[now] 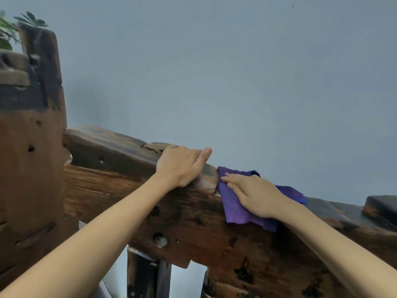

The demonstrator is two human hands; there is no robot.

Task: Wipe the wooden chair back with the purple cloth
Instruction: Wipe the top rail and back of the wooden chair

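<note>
Here, no container is seen; the scene is filled by the wooden chair back (176, 214), a dark, pitted top rail set against a grey-blue wall (236, 72). The purple cloth (233, 206) is draped over the rail's top edge, hanging down its near face. It is pressed flat under the right hand (255, 195), whose fingers (228, 179) are stretched nearly straight and laid on the fabric, their tips near the cloth's left border; nothing is pinched. Just beside it, the rail is gripped by the left hand (180, 166), fingers curled over the far edge, thumb extended along the top. A tall wooden post (32, 147) is seen at left, with plant leaves (12, 26) behind it.
</note>
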